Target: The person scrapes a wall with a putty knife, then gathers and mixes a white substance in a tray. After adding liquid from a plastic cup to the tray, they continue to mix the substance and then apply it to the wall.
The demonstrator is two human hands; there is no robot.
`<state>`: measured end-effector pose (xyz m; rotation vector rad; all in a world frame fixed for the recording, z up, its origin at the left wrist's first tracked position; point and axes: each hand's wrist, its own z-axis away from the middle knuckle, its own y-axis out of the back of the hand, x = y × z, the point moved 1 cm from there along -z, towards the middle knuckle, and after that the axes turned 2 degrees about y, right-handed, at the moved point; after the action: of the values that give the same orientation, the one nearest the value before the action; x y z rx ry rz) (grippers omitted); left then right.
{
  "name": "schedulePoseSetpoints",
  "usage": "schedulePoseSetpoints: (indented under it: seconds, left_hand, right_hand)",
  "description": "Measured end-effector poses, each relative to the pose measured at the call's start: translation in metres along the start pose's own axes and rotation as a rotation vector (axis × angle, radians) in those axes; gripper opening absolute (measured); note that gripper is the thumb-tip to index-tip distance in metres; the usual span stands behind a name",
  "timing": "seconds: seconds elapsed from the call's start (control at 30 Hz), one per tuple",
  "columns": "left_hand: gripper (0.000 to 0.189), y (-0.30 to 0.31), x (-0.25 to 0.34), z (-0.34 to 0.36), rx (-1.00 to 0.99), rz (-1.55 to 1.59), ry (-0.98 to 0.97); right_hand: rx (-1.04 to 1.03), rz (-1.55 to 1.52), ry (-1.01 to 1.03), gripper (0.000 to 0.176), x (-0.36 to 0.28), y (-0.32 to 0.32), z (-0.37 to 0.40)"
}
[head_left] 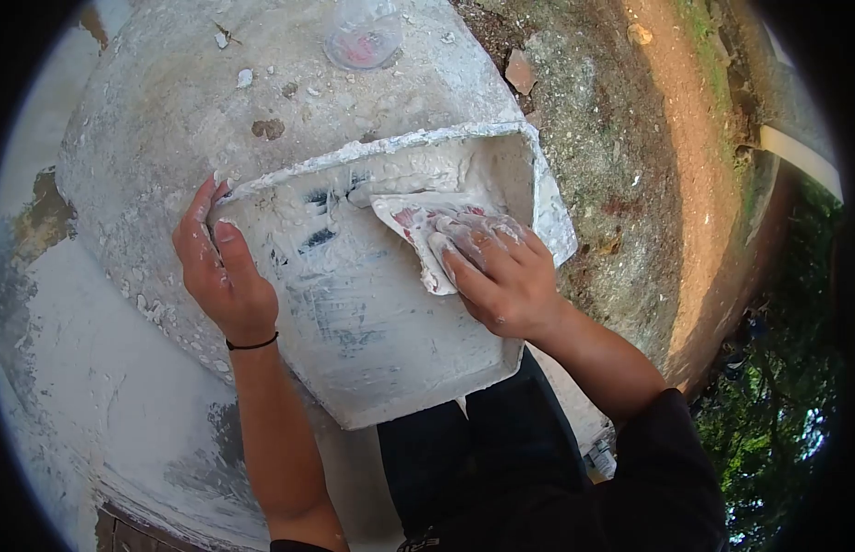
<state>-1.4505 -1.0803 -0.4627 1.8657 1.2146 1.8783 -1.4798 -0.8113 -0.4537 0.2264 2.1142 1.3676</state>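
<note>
A tray with raised walls, smeared with white paste, sits tilted in front of my body. My left hand is on its left wall, fingers over the outside and thumb at the inner side. Inside the tray, my right hand presses a flat, squarish, paste-coated piece with reddish patches; its exact kind is hard to tell. White paste lies thick along the far wall, and dark streaks of the tray floor show through on the left. My right fingers are coated white.
Beneath the tray's far side is a pale, paste-spattered surface. On it stands a clear plastic container with something pinkish inside. Rough ground with a broken shard lies to the right, and greenery beyond.
</note>
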Motion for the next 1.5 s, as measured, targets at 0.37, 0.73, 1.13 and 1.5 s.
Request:
schedulePoseSetpoints:
  seconds: [0.37, 0.73, 1.13, 1.5]
  left_hand:
    - [0.042, -0.002, 0.0, -0.002, 0.053, 0.015, -0.068]
    - [0.044, -0.003, 0.001, -0.001, 0.06, -0.014, -0.039]
    - [0.042, -0.003, 0.004, -0.003, 0.07, -0.037, -0.06]
    - [0.035, -0.001, -0.001, -0.001, 0.114, 0.058, -0.06]
  right_hand:
    - [-0.086, -0.103, 0.045, 0.03, -0.046, -0.019, -0.001]
    - [0.104, -0.355, -0.046, 0.031, -0.052, 0.008, 0.009]
    - [-0.046, -0.342, -0.232, 0.035, 0.022, 0.03, -0.023]
    - [-0.496, -0.131, -0.008, 0.016, 0.012, -0.001, -0.097]
